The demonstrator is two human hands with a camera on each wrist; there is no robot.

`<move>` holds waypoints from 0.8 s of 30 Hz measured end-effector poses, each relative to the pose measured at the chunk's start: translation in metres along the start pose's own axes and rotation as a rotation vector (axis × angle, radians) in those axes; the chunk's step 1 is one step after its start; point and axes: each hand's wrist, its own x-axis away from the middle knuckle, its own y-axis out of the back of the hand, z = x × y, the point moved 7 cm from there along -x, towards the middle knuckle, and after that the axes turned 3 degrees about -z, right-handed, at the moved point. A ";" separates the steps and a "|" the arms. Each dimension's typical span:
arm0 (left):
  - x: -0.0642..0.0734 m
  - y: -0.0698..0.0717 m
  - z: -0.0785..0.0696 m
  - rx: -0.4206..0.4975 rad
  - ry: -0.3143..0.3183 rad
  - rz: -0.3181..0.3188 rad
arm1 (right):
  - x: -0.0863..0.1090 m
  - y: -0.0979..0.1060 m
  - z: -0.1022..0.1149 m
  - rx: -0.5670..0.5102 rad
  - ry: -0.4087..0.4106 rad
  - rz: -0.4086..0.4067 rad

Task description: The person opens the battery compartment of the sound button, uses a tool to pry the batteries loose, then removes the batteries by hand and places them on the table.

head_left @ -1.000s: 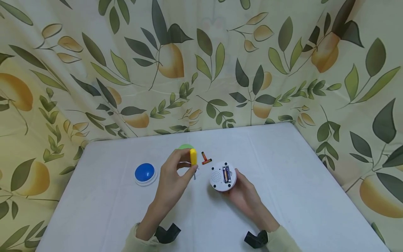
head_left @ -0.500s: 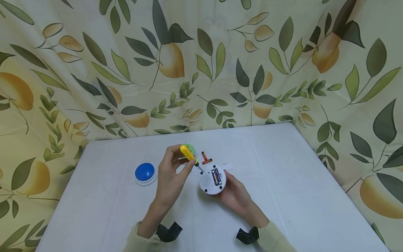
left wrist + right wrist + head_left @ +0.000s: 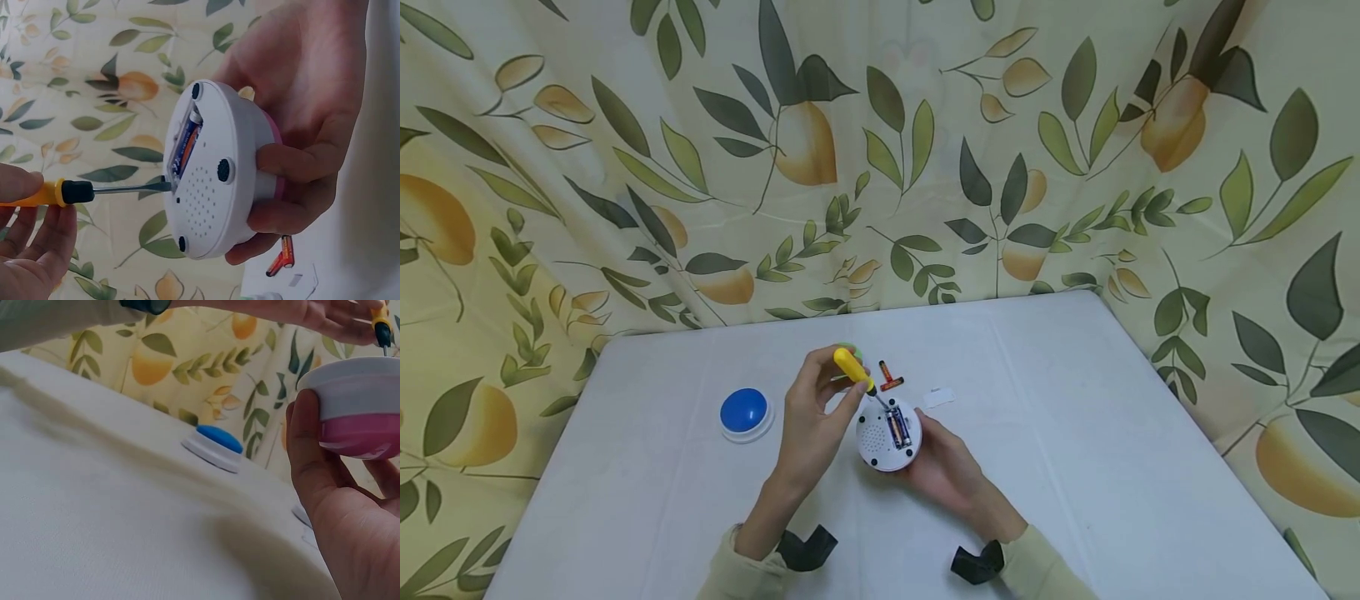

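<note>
My left hand [image 3: 814, 417] holds a yellow-handled screwdriver [image 3: 852, 367] between thumb and fingers, its shaft slanting down to the right. My right hand [image 3: 951, 471] grips a round push button [image 3: 872, 440] from below, its white underside turned up. In the right wrist view the pink dome [image 3: 359, 434] faces down. Batteries [image 3: 190, 147] with dark blue and orange wrappers sit in the uncovered compartment. In the left wrist view the flat screwdriver tip [image 3: 164, 186] is right at the compartment's end. Black feet and speaker holes surround the compartment.
A blue push button [image 3: 745, 410] stands left on the white-covered table [image 3: 647, 492]. Behind my left fingers, a green button [image 3: 850, 347] is mostly hidden. Two loose orange-and-black batteries [image 3: 891, 383] and a small white flat piece [image 3: 938, 397] lie beyond the held button.
My right hand has carried the push button left, towards the screwdriver. My left hand has tilted the screwdriver, and its tip has come to the battery compartment. The small white piece has come into view.
</note>
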 end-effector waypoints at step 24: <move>-0.028 0.004 0.041 0.025 0.357 0.033 | -0.004 -0.004 -0.003 -0.007 -0.035 0.001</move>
